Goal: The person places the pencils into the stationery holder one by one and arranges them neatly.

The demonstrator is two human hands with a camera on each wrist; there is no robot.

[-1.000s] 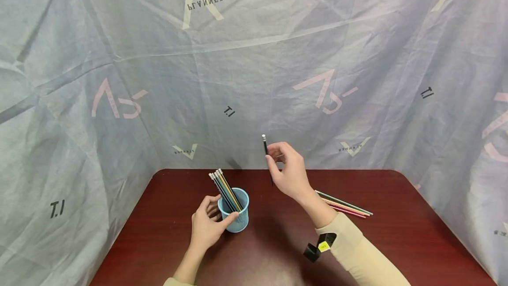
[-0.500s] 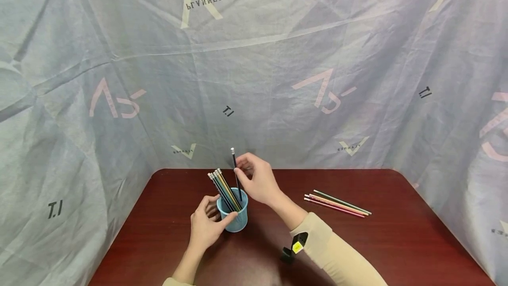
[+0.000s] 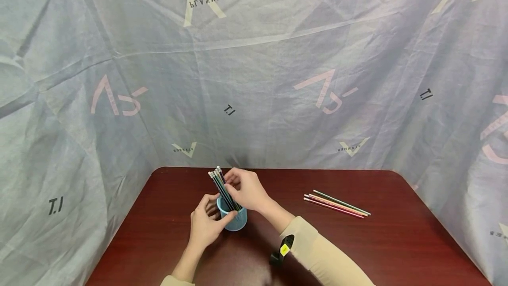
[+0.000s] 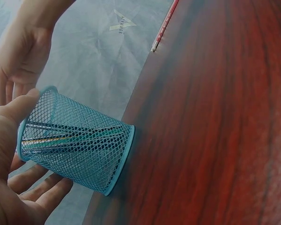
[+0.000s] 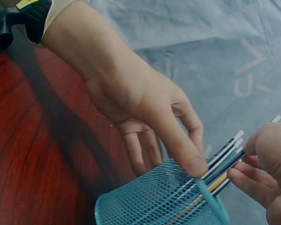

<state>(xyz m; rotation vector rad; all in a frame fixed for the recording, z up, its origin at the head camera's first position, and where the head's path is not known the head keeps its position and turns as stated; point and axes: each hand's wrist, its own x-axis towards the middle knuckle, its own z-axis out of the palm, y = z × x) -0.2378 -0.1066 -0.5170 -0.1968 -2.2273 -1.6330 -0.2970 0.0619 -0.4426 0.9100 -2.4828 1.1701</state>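
My left hand (image 3: pixel 206 224) grips a light blue mesh pencil cup (image 3: pixel 237 223), its thumb at the rim and its fingers around the far side. The cup stands upright on the table. Several pencils (image 3: pixel 218 183) with white erasers lean to the left inside it. At the cup's mouth, my right hand (image 3: pixel 248 191) pinches a dark pencil (image 5: pixel 276 119) between thumb and fingers. This pencil lies close alongside the others, eraser end up, its lower part inside the cup. In the left wrist view the mesh (image 4: pixel 79 136) shows pencils crossing inside.
To the right on the dark red wooden table (image 3: pixel 397 246) lie several loose pencils, among them a green pencil (image 3: pixel 342 201) and a red pencil (image 3: pixel 334 208). A grey printed cloth (image 3: pixel 254 100) hangs behind and at both sides.
My right hand has carried the dark pencil left and down, from beside the cup into its mouth, next to the other pencils. The left hand and cup have stayed in place.
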